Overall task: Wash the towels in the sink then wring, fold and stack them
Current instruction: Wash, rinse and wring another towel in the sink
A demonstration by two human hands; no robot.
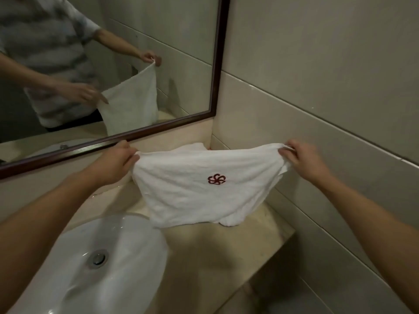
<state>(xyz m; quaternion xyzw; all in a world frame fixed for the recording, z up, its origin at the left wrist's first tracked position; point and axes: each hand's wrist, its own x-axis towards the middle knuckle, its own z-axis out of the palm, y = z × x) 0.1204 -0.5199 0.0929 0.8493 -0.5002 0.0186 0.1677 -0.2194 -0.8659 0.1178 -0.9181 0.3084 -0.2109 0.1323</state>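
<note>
A white towel (195,196) with a dark red flower emblem hangs spread out above the beige counter (226,250), to the right of the sink. My left hand (118,162) pinches its upper left corner. My right hand (301,157) pinches its upper right corner. The lower edge of the towel droops onto the counter. More white towel cloth (192,147) shows behind it in the back corner, mostly hidden. The white oval sink (127,241) lies at the lower left, with a metal drain (98,259) and no towel inside.
A dark-framed mirror (217,64) on the back wall reflects the person and the towel. A tiled wall (328,98) closes the right side. The counter's front edge (267,257) drops off to the floor at the lower right.
</note>
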